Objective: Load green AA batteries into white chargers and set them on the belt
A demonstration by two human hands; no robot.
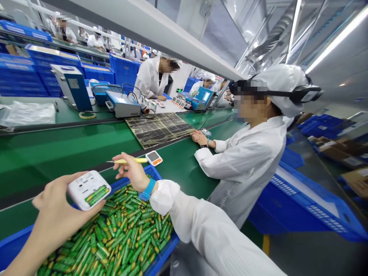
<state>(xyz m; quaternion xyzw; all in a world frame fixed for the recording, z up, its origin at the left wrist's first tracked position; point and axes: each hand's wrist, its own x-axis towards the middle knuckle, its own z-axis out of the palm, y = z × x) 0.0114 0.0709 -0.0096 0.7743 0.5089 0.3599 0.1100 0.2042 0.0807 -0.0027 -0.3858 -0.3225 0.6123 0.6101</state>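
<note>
My left hand [61,207] grips a white device [86,186] by its edges, with its back facing up and green batteries in its open compartment. To the right, my right hand [130,171] is closed on a yellow pen-like tool [133,161], its thin tip pointing left. Beneath both hands lies a blue bin [172,245] full of loose green batteries [126,230]. A small white device [154,158] with a grey screen and orange buttons rests on the green bench just beyond my right hand.
A co-worker [244,153] in white stands at the right, hands near a dark, worn board [161,128]. Blue-and-grey instruments [123,103] and a plastic bag [28,114] sit across the bench [57,147]. Another person [151,78] leans over the far side. A metal beam crosses overhead.
</note>
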